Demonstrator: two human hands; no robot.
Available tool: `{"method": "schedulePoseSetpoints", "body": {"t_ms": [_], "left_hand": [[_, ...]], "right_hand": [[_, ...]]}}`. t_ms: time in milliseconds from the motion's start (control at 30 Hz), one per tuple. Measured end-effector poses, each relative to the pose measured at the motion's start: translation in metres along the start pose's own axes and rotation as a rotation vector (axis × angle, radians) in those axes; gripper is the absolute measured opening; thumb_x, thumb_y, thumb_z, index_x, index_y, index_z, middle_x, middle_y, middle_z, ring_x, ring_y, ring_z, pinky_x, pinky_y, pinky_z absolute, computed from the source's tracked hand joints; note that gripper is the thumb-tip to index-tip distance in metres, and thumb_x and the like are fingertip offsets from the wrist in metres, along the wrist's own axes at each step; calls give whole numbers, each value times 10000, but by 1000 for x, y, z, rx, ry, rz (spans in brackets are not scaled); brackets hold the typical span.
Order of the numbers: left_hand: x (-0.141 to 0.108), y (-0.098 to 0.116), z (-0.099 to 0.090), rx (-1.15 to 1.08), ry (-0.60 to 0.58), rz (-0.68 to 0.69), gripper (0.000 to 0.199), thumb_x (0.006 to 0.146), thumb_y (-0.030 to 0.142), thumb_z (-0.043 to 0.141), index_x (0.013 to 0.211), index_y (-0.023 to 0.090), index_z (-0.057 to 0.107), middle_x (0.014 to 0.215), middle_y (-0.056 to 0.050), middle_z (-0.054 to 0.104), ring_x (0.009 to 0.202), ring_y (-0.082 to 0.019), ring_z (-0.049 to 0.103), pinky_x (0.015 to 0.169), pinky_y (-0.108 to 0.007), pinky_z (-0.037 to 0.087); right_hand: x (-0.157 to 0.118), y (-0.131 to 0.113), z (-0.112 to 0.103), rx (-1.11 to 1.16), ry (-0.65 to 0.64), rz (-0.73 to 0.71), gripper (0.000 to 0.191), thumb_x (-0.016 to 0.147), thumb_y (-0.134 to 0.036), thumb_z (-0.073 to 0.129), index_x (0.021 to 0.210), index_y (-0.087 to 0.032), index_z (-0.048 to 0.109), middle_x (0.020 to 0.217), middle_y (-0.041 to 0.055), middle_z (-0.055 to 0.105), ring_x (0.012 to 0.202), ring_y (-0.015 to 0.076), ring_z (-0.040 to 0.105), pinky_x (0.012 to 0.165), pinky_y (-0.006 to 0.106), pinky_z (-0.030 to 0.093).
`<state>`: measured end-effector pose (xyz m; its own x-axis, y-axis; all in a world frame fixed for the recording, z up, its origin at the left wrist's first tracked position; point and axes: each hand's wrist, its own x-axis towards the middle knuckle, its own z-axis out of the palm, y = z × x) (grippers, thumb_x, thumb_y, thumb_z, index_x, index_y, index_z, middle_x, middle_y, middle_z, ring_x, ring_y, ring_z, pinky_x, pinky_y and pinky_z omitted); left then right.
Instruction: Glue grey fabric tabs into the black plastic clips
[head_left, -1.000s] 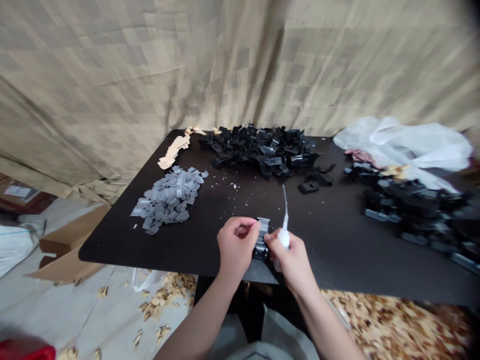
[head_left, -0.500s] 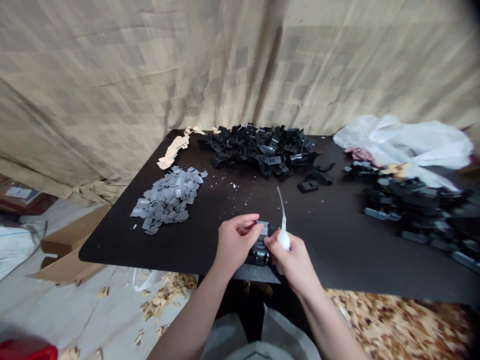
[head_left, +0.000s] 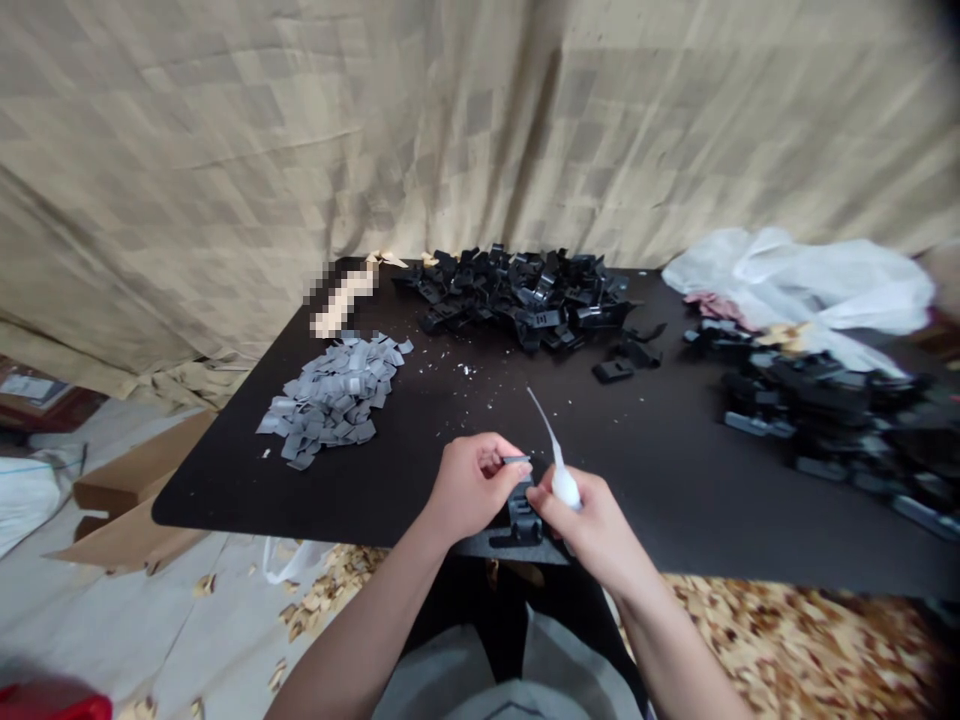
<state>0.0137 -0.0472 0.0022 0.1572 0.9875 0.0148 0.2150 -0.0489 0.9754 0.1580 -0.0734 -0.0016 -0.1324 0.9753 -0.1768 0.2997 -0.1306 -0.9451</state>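
Observation:
Near the table's front edge, my left hand (head_left: 476,485) pinches the far end of a black plastic part (head_left: 524,512) between thumb and fingers. A thin grey edge shows at that end; whether it is a separate pad, I cannot tell. My right hand (head_left: 589,510) is wrapped round a white squeeze bottle (head_left: 565,488) with a long thin nozzle pointing up and to the left. Its thumb and fingertip reach the right side of the black part. Beneath the part lies a grey mat (head_left: 480,545) along the edge.
Small grey pads (head_left: 337,395) form a heap on the left of the dark table (head_left: 217,480). Black plastic parts (head_left: 525,295) are piled at the back, more parts (head_left: 832,410) on the right beside a white plastic bag (head_left: 795,280). Tan strips (head_left: 345,300) lie at the back left.
The black part has tilted, so the grey face at its far end now shows only as a thin edge. The bottle's nozzle has swung left and leans over more.

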Motion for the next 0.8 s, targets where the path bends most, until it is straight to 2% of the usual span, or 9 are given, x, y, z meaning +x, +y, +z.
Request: {"method": "schedulePoseSetpoints", "body": {"t_ms": [100,233,333,433,500,567,667,800], "left_hand": [[0,-4,4,-94,25,-36,118,691,222,624,701,107,647,563,-18,611,508,-95,525,496,-193,398],[3,-4,5,-246,-20,-190,220,684,273,655,815,98,672,687,-61,669,603,-131,592,538,-209,451],[4,0,3,-352,-107,-336,389,729,404,614,987,115,650,832,-98,689,718,-167,638,608,-240,493],[4,1,-1,-416,-99,-426,548,762,524,526,1141,132,570,927,-133,683,753,-185,657,661,-282,510],[4,-2,-6,-399,-28,-423,546,764,541,509,1104,121,590,900,-135,686,720,-173,655,646,-269,505],[3,-8,-12,-362,67,-395,485,752,521,538,983,107,643,796,-109,688,659,-144,634,612,-235,488],[2,-17,-23,-344,196,-351,408,707,477,610,873,108,661,655,-47,645,592,-110,579,579,-204,460],[1,-25,-33,-366,288,-320,390,671,464,643,840,113,656,573,2,575,546,-93,506,519,-181,411]], "right_hand": [[1,2,-3,18,-17,14,291,723,-350,550,574,-152,399,471,-47,378,435,48,329,435,178,260],[2,2,-6,71,13,62,325,714,-382,563,563,-152,389,465,-49,361,435,48,320,431,178,249],[2,2,-8,92,39,87,343,705,-417,577,573,-146,413,459,-42,379,430,49,327,424,175,248],[5,7,-24,108,85,151,369,682,-473,599,614,-143,450,454,-36,403,414,53,341,404,172,239],[11,14,-49,125,179,208,388,646,-505,621,658,-149,468,468,-38,412,406,62,360,387,174,240],[21,22,-88,109,324,250,393,617,-510,638,680,-155,480,482,-35,425,402,73,383,377,185,258],[40,29,-162,-5,555,290,352,626,-454,640,593,-161,447,465,-15,435,393,86,393,384,221,299],[63,24,-258,-157,789,349,298,732,-353,590,572,-156,434,456,-14,417,389,72,369,391,230,305]]}}
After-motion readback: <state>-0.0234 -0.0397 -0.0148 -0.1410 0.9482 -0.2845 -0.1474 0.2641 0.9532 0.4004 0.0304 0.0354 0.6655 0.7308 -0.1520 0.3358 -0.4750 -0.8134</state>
